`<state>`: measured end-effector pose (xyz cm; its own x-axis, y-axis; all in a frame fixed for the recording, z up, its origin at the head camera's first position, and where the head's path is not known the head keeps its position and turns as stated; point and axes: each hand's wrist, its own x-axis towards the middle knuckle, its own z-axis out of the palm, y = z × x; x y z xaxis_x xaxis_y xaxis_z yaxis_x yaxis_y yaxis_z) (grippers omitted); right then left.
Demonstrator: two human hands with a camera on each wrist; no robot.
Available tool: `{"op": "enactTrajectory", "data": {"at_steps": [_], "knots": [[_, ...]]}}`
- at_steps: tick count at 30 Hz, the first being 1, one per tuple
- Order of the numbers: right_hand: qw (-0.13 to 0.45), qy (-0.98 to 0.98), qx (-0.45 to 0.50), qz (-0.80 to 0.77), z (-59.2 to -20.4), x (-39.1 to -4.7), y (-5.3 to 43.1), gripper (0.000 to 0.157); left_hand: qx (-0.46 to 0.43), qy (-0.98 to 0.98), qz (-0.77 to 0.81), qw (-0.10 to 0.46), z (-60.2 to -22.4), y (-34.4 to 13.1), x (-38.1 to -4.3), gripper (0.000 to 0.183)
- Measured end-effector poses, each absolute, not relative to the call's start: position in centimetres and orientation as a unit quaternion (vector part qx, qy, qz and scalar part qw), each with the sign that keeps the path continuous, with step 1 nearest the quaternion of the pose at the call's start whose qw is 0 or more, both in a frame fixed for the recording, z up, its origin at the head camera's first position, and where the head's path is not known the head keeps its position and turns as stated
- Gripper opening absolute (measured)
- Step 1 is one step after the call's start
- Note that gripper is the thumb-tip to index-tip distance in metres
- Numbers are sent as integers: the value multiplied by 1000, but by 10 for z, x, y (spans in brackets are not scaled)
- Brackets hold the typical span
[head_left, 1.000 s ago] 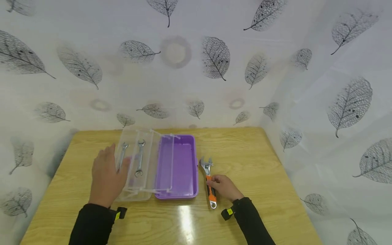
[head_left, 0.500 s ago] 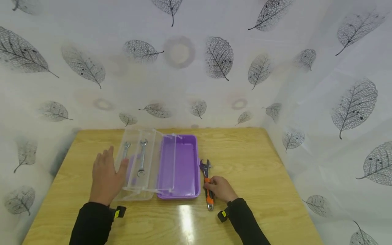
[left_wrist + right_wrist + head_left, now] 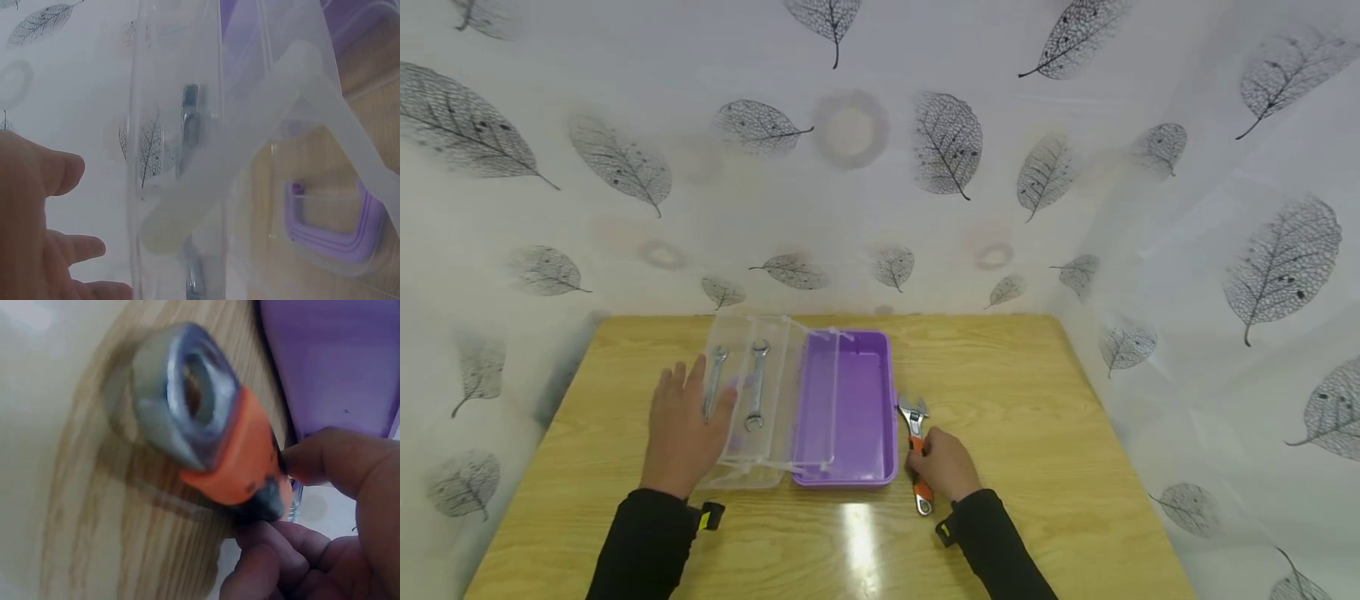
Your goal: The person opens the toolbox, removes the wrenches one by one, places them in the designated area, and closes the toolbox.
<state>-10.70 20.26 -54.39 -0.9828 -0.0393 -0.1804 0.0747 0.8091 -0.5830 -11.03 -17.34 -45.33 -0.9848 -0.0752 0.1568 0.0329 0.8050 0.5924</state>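
My right hand pinches the orange-and-black handle of an adjustable wrench between thumb and fingers, just right of a purple toolbox. In the right wrist view the wrench's ring end points toward the camera and casts a shadow on the wood. My left hand is spread at the left side of the toolbox's clear lid and tray, its fingers apart and holding nothing. Two open-ended wrenches, one longer and one partly behind the left hand, lie in the clear tray compartments.
A wooden table carries everything. Behind and beside it hangs a pale sheet with leaf prints. White hinge arms join the clear tray to the box. A purple handle shows through the clear plastic.
My right hand has brought the adjustable wrench slightly left, closer to the purple box. My left hand has shifted a little right toward the clear tray. The whole head view has drifted slightly.
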Motion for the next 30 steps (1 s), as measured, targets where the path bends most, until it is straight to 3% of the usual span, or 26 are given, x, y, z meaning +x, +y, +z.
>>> {"op": "enactTrajectory", "data": {"at_steps": [6,12,15,22,27,30], "knots": [[63,960,8,-274,-540,-113,213,28,-9,-948,-309,81,-458,-169,-109,72],[-19,966,-31,-256,-528,-129,225,73,-68,-954,-278,85,-469,-158,-102,71],[-30,970,-43,-238,-523,-137,223,83,-76,-952,-282,91,-473,-153,-100,71],[-58,969,-49,-236,-511,-145,214,88,-76,-951,-292,71,-476,-148,-102,68],[-43,962,-26,-267,-511,-145,212,90,-70,-953,-292,51,-473,-146,-103,69],[-32,956,-2,-293,-513,-144,212,87,-70,-956,-275,73,-470,-146,-106,62]]}}
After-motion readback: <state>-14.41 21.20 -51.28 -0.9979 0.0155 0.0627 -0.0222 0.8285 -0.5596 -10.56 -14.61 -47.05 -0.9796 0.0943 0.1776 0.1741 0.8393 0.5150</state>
